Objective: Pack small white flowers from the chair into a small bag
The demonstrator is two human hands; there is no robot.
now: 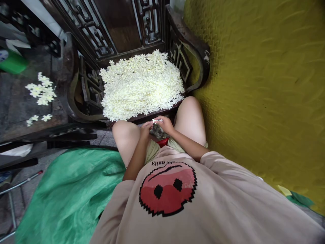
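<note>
Small, white-petalled flower (153, 120) sits at the fingertips of both hands, above the gap between the knees. Right hand (166, 125): fingers pinching the flower. Left hand (146, 128): fingers bunched close beside it; cannot tell whether they grip. Just ahead, a broad heap of creamy-white, star-shaped blossoms (142, 86) covers the seat of a dark, carved wooden chair (124, 32). A loose white flower cluster (42, 89) lies on the dark wooden worktop (15, 101), left.
</note>
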